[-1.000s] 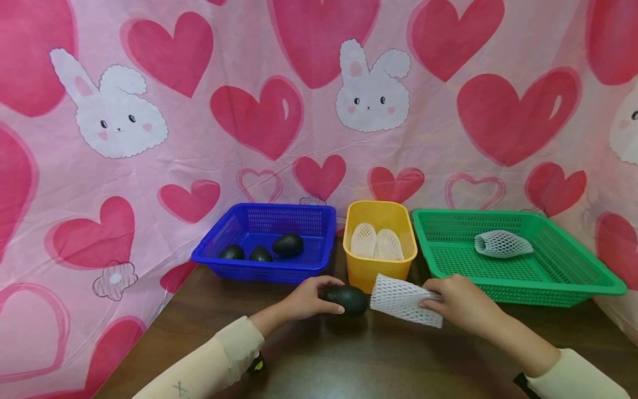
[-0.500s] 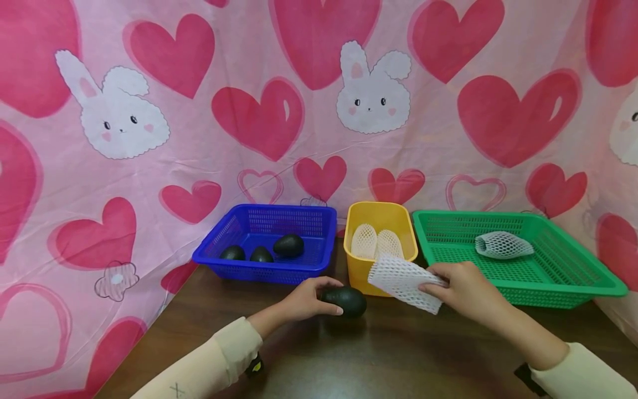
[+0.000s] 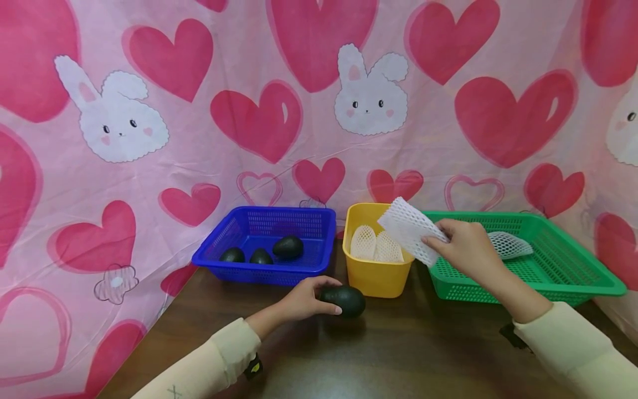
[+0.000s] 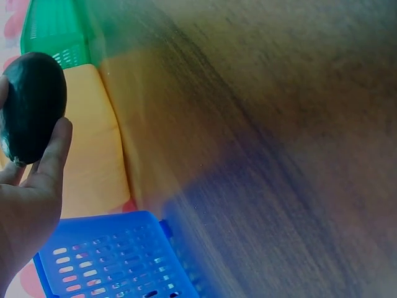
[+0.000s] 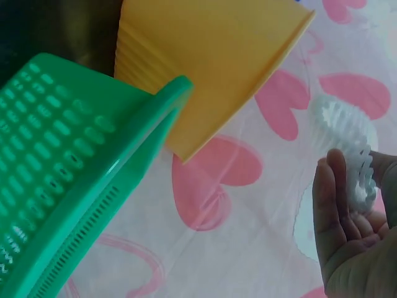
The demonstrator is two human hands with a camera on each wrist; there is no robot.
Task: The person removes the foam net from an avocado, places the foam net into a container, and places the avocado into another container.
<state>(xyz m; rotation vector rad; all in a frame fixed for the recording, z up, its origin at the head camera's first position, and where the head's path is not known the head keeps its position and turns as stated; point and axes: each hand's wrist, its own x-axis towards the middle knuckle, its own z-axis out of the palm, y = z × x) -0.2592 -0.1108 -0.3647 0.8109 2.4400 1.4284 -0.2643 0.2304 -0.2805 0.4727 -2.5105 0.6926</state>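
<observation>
In the head view my left hand [image 3: 304, 299] grips a dark green avocado [image 3: 349, 302] by its left end, low over the brown table. The left wrist view shows that avocado [image 4: 34, 105] between thumb and fingers. My right hand [image 3: 466, 244] pinches a flattened white foam net sleeve [image 3: 411, 230] by its right end. This sleeve is raised, overlapping the yellow bin [image 3: 379, 277] and the green basket's left rim in the head view. Two more foam nets [image 3: 364, 242] stand inside the yellow bin. From the right wrist, the pinched foam net [image 5: 350, 143] appears beyond the fingers.
A blue basket [image 3: 279, 271] at the left holds several avocados [image 3: 288, 247]. At the right, a green basket [image 3: 563, 271] contains a netted item [image 3: 510, 245], partly behind my right hand. A pink heart-and-rabbit cloth [image 3: 299, 133] hangs right behind the containers.
My right hand has lifted the foam net sleeve up and away from the avocado, to the height of the yellow bin's top. My left hand and its avocado have stayed nearly still.
</observation>
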